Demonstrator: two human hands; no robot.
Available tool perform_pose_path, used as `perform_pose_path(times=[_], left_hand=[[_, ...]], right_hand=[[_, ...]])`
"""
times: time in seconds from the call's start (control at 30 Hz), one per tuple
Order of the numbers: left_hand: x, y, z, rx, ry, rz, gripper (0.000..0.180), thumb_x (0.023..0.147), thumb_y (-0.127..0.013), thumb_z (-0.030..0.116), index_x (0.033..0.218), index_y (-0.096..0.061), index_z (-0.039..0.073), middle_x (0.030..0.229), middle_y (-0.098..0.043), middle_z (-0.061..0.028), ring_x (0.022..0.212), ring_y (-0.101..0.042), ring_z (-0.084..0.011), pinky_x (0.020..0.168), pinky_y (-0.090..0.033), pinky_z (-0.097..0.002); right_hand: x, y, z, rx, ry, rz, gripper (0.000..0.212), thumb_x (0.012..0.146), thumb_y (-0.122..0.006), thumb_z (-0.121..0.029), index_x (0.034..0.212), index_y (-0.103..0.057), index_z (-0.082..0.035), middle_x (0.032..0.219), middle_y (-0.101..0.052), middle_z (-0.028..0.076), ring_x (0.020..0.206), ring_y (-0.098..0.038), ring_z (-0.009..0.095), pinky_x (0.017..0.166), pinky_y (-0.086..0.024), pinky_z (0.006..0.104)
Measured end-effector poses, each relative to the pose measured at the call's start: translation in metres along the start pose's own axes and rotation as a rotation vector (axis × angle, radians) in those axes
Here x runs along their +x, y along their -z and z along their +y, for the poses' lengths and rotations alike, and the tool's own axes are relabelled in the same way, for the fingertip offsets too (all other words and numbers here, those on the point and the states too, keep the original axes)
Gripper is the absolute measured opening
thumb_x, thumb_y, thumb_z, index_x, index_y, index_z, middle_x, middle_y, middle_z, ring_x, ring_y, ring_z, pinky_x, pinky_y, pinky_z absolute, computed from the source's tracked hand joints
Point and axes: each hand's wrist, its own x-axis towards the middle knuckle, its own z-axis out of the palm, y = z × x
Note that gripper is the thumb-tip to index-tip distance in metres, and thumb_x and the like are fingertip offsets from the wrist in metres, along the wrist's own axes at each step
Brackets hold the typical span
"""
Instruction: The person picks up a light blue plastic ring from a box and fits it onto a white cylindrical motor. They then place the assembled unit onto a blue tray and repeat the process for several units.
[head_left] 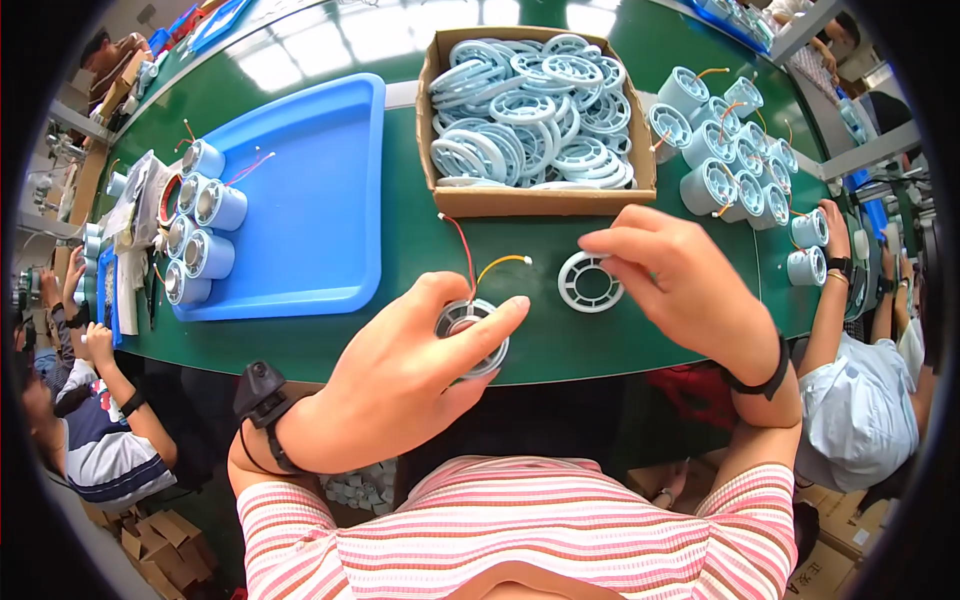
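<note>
Near the front edge of the green desk (540, 345), got a round wired unit (462, 318) clutched in the fingers of the left hand (395, 365), with red and yellow wires (466, 245) sticking up. Just to the right, got a pale spoked ring (564, 287) pinched at its far edge by the fingers of the right hand (690, 285). Can't tell if lifted or touching the desk, tbh. Behind it, a cardboard box (545, 203) full of similar rings (525, 107).
</note>
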Motion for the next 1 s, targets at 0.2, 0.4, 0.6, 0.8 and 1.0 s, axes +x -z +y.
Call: perform_pose_path(times=[0.2, 0.4, 0.6, 0.8, 1.0], left_hand=[[0.003, -0.022, -0.003, 0.230, 0.036, -0.024, 0.067, 0.072, -0.088, 0.012, 0.134, -0.063, 0.007, 0.117, -0.053, -0.0163, 0.091, -0.063, -0.0317, 0.076, -0.053, -0.0379], [0.014, -0.003, 0.008, 0.238, 0.005, -0.175, 0.076, 0.069, -0.093, 0.016, 0.137, -0.059, 0.006, 0.119, -0.054, -0.0136, 0.093, -0.063, -0.0309, 0.075, -0.053, -0.0387], [0.013, -0.036, 0.002, 0.033, 0.084, -0.123, 0.078, 0.071, -0.093, 0.019, 0.137, -0.053, 0.004, 0.126, -0.055, -0.0158, 0.102, -0.064, -0.0337, 0.079, -0.055, -0.0374], [0.000, -0.063, 0.002, -0.678, 0.447, -0.110, 0.067, 0.083, -0.083, 0.008, 0.142, -0.050, 0.004, 0.133, -0.054, -0.0157, 0.110, -0.067, -0.0304, 0.084, -0.060, -0.0368], [0.000, -0.067, -0.006, -1.065, 0.515, -0.098, 0.064, 0.089, -0.075, -0.001, 0.147, -0.049, 0.007, 0.137, -0.055, -0.0119, 0.119, -0.064, -0.0222, 0.091, -0.059, -0.0353]], right_hand=[[-0.042, -0.028, 0.002, -0.152, -0.306, 0.020, 0.040, 0.089, -0.073, -0.003, 0.129, -0.067, -0.003, 0.109, -0.065, 0.014, 0.091, -0.065, 0.034, 0.079, -0.054, 0.0402], [-0.061, -0.054, -0.010, -0.109, -0.166, 0.136, 0.047, 0.083, -0.080, -0.005, 0.128, -0.067, -0.005, 0.133, -0.056, 0.017, 0.116, -0.058, 0.037, 0.096, -0.050, 0.0419], [-0.073, -0.063, -0.010, 0.062, -0.216, 0.139, 0.054, 0.077, -0.081, 0.000, 0.129, -0.067, -0.005, 0.141, -0.053, 0.019, 0.121, -0.058, 0.035, 0.102, -0.048, 0.0413], [-0.060, -0.057, -0.040, 0.414, -0.100, 0.264, 0.056, 0.075, -0.078, 0.004, 0.130, -0.063, 0.000, 0.139, -0.055, 0.019, 0.129, -0.056, 0.033, 0.109, -0.045, 0.0417], [-0.043, -0.077, -0.034, 0.557, 0.053, 0.220, 0.070, 0.076, -0.079, 0.005, 0.140, -0.050, 0.001, 0.140, -0.055, 0.019, 0.133, -0.055, 0.032, 0.113, -0.043, 0.0415]])
